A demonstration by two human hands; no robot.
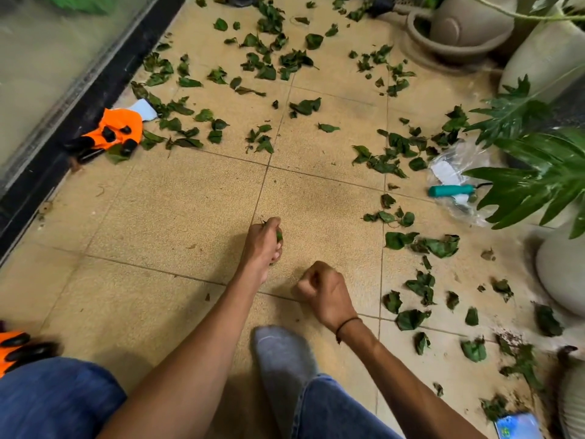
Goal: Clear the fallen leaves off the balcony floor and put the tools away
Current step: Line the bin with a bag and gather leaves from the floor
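Green fallen leaves [421, 245] lie scattered over the tan floor tiles [177, 213], thick at the back and along the right side. My left hand [264, 245] reaches forward over the middle tile, fingers curled round a small bunch of green leaves [279, 235]. My right hand [326, 291] hovers low beside it as a closed fist; whether anything is inside it is hidden. An orange glove with black claw tips [115, 129] lies by the door track at the left. A second orange clawed glove [19, 346] shows at the lower left edge.
A teal-handled tool [451, 190] lies on a clear plastic bag [456, 166] at the right. Beige plant pots [468, 23] and leafy plants [544, 172] line the right and back. A glass door with a black track [79, 99] runs along the left. My grey-socked foot [281, 359] is below.
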